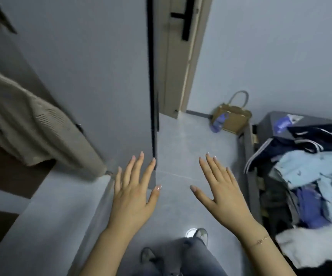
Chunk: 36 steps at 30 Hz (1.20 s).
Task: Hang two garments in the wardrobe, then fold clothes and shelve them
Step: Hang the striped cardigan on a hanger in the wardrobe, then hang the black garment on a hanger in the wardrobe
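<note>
Head camera, looking down: the left hand and right hand are both held out over the floor with fingers spread and holding nothing, in front of the wardrobe door. A beige knitted garment hangs at the left in the open wardrobe, so at least one hanging looks done, though a second is not visible. The pile of clothes lies unfolded on the bed at the right, so folding and shelving appear entirely left to do.
</note>
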{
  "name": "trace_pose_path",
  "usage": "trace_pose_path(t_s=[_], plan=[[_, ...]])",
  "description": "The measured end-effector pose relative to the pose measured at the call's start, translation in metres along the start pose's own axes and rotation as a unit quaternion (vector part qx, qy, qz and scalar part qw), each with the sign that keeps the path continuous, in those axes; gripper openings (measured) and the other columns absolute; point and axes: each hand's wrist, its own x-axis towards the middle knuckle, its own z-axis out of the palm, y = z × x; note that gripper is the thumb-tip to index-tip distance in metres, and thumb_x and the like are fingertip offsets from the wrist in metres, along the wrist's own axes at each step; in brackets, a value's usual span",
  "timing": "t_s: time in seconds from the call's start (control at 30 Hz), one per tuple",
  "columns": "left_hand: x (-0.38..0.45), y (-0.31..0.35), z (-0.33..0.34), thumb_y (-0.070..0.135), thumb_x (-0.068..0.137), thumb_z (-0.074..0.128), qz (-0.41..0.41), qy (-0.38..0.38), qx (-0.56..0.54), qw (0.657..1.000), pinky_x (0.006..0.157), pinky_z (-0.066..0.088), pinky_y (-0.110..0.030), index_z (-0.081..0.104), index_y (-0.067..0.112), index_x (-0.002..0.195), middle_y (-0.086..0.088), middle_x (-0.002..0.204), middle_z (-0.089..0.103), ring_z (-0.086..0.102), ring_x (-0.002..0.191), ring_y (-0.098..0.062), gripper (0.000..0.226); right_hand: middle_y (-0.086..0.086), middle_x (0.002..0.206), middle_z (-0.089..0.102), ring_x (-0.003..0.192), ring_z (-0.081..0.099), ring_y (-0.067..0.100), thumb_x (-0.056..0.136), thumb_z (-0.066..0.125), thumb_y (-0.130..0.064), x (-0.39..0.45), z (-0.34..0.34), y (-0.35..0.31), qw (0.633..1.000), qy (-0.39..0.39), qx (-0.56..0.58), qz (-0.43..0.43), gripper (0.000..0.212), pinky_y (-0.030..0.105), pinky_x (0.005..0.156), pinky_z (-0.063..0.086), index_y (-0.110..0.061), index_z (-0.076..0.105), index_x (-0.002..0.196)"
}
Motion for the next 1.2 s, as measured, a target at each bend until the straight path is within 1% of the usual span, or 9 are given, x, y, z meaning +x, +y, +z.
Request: trace_pose_path(t_s=[0.17,0.27,0.37,0.57,0.7,0.8,0.9,1.07,1.2], plan=[[0.026,0.093,0.037,0.054,0.099,0.028,0.132,-0.068,-0.017,0.989,0.12,-0.01,-0.04,0.002,0.038,0.154,0.011,0.161,-0.017,-0.018,0.147,-0.01,0.063,-0.017,0.159,-0.014,0.145,-0.02,0.001,0.091,0.021,-0.069,-0.067,-0.022,0.079,0.991,0.04,0.022,0.122,0.072,0.028,0.119,-0.012,-0.041,-0.008,0.15],[0.037,0.164,0.065,0.055,0.096,0.025,0.202,-0.097,-0.022,0.974,0.121,-0.007,-0.04,0.005,0.039,0.153,0.01,0.162,-0.012,-0.012,0.149,-0.012,0.063,-0.015,0.16,-0.012,0.146,-0.018,0.001,0.09,0.02,-0.069,-0.111,-0.035,0.132,0.979,0.064,0.033,0.189,0.074,0.032,0.121,-0.007,-0.037,-0.005,0.152],[0.04,0.246,0.1,0.053,0.096,0.032,0.269,-0.125,-0.023,0.955,0.121,-0.007,-0.038,0.005,0.039,0.152,0.01,0.162,-0.011,-0.008,0.149,-0.013,0.063,-0.016,0.159,-0.013,0.147,-0.015,0.002,0.09,0.02,-0.069,-0.165,-0.047,0.192,0.964,0.076,0.05,0.249,0.075,0.031,0.121,-0.006,-0.035,0.0,0.154],[0.024,0.408,0.174,0.048,0.099,0.039,0.358,-0.187,-0.059,0.913,0.12,-0.005,-0.037,0.002,0.041,0.15,0.013,0.158,-0.014,-0.007,0.148,-0.01,0.063,-0.014,0.157,-0.011,0.149,-0.007,0.008,0.096,0.038,-0.057,-0.279,-0.065,0.322,0.92,0.099,0.072,0.373,0.071,0.029,0.12,-0.005,-0.03,0.007,0.154],[0.018,0.495,0.214,0.049,0.099,0.036,0.412,-0.222,-0.044,0.883,0.12,-0.001,-0.039,0.006,0.039,0.152,0.011,0.161,-0.012,-0.008,0.148,-0.011,0.062,-0.009,0.161,-0.003,0.149,-0.002,0.01,0.096,0.039,-0.056,-0.338,-0.073,0.384,0.888,0.112,0.08,0.44,0.071,0.031,0.121,-0.003,-0.026,0.012,0.155],[0.013,0.545,0.242,0.05,0.1,0.033,0.464,-0.243,-0.013,0.852,0.12,-0.001,-0.04,0.009,0.035,0.154,0.007,0.162,-0.012,-0.007,0.149,-0.015,0.061,-0.01,0.16,-0.004,0.149,-0.003,0.01,0.097,0.039,-0.055,-0.369,-0.073,0.416,0.87,0.109,0.094,0.471,0.07,0.032,0.122,-0.001,-0.027,0.011,0.155],[0.015,0.59,0.274,0.051,0.1,0.03,0.519,-0.261,0.015,0.814,0.119,-0.007,-0.038,0.009,0.034,0.154,0.006,0.162,-0.012,-0.01,0.149,-0.014,0.061,-0.009,0.162,-0.003,0.149,-0.003,0.009,0.098,0.037,-0.054,-0.389,-0.068,0.445,0.843,0.126,0.111,0.51,0.068,0.031,0.122,-0.001,-0.027,0.012,0.155],[0.023,0.668,0.35,0.048,0.102,0.031,0.606,-0.3,0.048,0.735,0.12,-0.004,-0.043,0.007,0.031,0.154,0.001,0.162,-0.008,-0.005,0.15,-0.019,0.06,-0.01,0.162,0.001,0.149,0.001,0.008,0.096,0.038,-0.059,-0.41,-0.054,0.497,0.788,0.148,0.145,0.58,0.071,0.029,0.121,0.003,-0.028,0.013,0.155],[0.028,0.726,0.44,0.046,0.102,0.029,0.666,-0.319,0.092,0.669,0.118,-0.009,-0.043,-0.002,0.029,0.154,-0.001,0.161,-0.015,-0.009,0.15,-0.022,0.063,-0.006,0.163,0.008,0.149,0.008,0.01,0.097,0.042,-0.054,-0.423,-0.03,0.554,0.714,0.159,0.179,0.658,0.069,0.03,0.121,0.011,-0.026,0.018,0.155]])
